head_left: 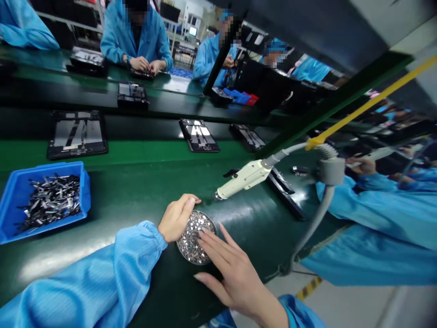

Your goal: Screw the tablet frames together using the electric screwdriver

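Observation:
A round dish full of tiny shiny metal screws sits on the green bench in front of me. My left hand curls round the dish's far left edge, with its thumb along the rim; some of its fingers are hidden behind. Over the dish's right side reaches my right hand, fingers spread and fingertips at the screws, with the thumb apart. Whether a screw lies under those fingertips I cannot make out. Just beyond the dish hangs a pale electric screwdriver, its tip pointing down toward my hands.
At left stands a blue bin of small black and silver parts. Opened tablet-like devices lie along the line ahead. A grey hose droops at right, near a co-worker's blue sleeve. Another person works across the bench.

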`<state>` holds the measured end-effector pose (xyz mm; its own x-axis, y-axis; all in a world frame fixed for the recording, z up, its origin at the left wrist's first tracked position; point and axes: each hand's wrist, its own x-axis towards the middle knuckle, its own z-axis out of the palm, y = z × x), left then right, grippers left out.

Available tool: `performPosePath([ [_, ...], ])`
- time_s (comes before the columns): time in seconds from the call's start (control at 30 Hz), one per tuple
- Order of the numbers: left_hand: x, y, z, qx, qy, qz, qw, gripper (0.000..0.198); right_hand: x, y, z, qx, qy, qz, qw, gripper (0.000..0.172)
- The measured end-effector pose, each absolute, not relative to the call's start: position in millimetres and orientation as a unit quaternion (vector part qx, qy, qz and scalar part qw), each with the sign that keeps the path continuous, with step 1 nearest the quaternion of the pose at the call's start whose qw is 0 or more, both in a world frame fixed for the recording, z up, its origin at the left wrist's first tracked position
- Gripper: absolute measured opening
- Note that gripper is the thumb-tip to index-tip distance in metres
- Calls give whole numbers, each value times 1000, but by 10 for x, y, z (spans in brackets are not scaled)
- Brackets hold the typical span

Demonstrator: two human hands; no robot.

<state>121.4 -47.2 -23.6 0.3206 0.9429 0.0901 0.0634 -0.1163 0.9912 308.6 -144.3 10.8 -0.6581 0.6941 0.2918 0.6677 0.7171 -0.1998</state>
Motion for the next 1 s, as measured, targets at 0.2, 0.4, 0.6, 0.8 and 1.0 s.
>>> performPosePath([
  [0.2, 1156, -388, -314, 542, 452, 495, 507, 53, 2880, -1218, -38, -453, -883, 87, 83, 108],
  [0.4, 1089, -333, -365, 520, 472, 499, 508, 59, 2835, -1252, -259, -473, -868, 104, 105, 107],
  [0.6, 1101, -344, -332, 563, 468, 474, 490, 56, 2909, -1253, -326, -493, -858, 66, 131, 107],
  [0.8, 1089, -529, -272, 665, 436, 463, 392, 47, 3037, -1088, -209, -503, -837, 158, 149, 130],
  [1.0, 1334, -643, -324, 812, 417, 325, 246, 58, 3197, -987, -294, -505, -805, 240, 197, 141],
])
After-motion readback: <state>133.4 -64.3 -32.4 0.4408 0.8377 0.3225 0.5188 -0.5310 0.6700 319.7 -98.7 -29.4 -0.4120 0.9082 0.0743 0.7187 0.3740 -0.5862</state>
